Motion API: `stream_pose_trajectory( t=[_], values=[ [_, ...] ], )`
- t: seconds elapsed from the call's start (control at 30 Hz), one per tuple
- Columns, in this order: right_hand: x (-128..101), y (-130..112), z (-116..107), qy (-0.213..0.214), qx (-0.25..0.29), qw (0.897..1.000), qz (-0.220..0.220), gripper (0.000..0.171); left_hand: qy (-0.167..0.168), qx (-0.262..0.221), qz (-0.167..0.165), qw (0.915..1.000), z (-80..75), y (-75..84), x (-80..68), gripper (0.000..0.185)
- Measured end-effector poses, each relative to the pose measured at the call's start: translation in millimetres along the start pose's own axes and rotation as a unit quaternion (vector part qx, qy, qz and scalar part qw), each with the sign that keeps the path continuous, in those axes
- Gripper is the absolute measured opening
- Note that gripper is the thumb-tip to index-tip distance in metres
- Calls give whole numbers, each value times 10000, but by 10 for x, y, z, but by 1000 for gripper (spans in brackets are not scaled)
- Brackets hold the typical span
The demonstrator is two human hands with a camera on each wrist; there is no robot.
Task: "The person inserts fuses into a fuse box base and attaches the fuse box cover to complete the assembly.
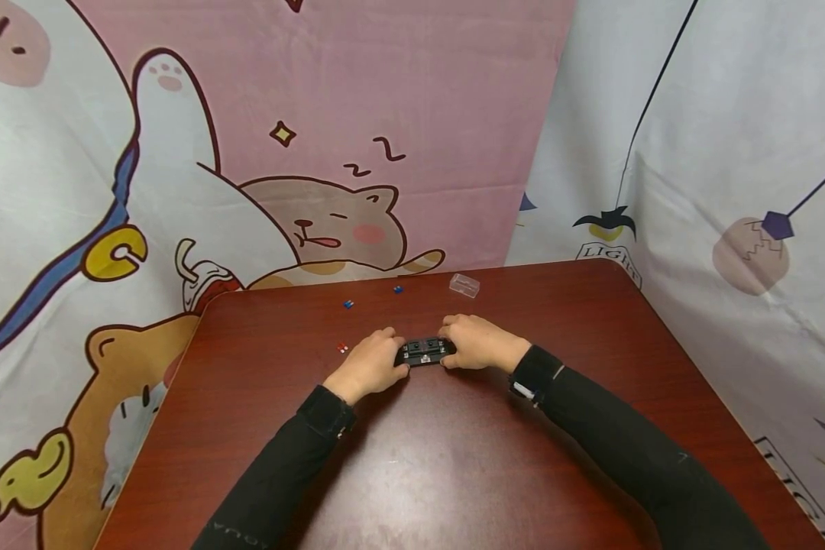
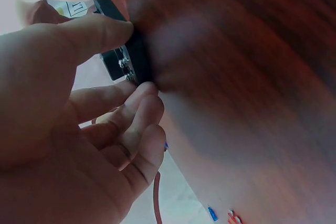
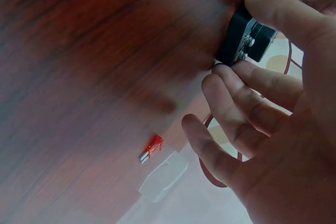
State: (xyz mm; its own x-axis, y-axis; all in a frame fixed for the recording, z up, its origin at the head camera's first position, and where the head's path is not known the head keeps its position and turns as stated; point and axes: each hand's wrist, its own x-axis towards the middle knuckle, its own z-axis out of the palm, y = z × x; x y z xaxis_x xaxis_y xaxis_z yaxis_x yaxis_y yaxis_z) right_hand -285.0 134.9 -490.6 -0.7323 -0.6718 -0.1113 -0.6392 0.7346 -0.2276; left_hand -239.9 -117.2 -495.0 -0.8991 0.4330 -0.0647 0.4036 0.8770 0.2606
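Note:
Both hands hold one black fuse block (image 1: pixel 425 351), a small oblong with metal screws at its ends, low over the brown table. My left hand (image 1: pixel 373 362) grips its left end between thumb and fingers. At the right end my right hand (image 1: pixel 477 341) pinches it in the same way. The left wrist view shows the left thumb along the edge of the block (image 2: pixel 137 56) and fingertips at its far side. In the right wrist view the outer fingers of the right hand (image 3: pixel 257 114) are spread off the block (image 3: pixel 236 38).
Blue blade fuses (image 1: pixel 348 304) lie behind the hands, and red ones (image 1: pixel 342 347) beside the left hand. A clear plastic box (image 1: pixel 464 286) stands near the table's back edge. Close to it lies a red blade fuse (image 3: pixel 152 148). Printed cloth (image 1: pixel 454 114) hangs behind the table.

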Motion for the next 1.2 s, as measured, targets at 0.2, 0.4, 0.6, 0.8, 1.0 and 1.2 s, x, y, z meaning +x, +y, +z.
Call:
stream_pose_trajectory(
  t=[0.2, 0.4, 0.6, 0.8, 1.0, 1.2],
  values=[
    [-9, -12, -6, -73, 86, 9998, 137, 53, 21, 2, -37, 10000, 16, 18, -22, 57],
    [-16, -37, -16, -82, 174, 9995, 248, 52, 110, -106, -93, 9998, 27, 43, -26, 53],
    [-23, -52, -7, -128, 291, 9989, 339, 51, 84, -46, -130, 9999, 39, 45, -24, 53],
    [-35, -26, -43, -256, 397, 9986, 248, 49, 84, -34, -193, 9998, 34, 51, -22, 51],
    [-86, 92, -238, -68, 528, 9983, 237, 42, 50, -74, -162, 9998, 29, 61, -17, 54],
    [-126, 279, -454, 257, 454, 9978, 421, 37, 38, -10, -142, 9999, 37, 32, -11, 55]
  ],
)
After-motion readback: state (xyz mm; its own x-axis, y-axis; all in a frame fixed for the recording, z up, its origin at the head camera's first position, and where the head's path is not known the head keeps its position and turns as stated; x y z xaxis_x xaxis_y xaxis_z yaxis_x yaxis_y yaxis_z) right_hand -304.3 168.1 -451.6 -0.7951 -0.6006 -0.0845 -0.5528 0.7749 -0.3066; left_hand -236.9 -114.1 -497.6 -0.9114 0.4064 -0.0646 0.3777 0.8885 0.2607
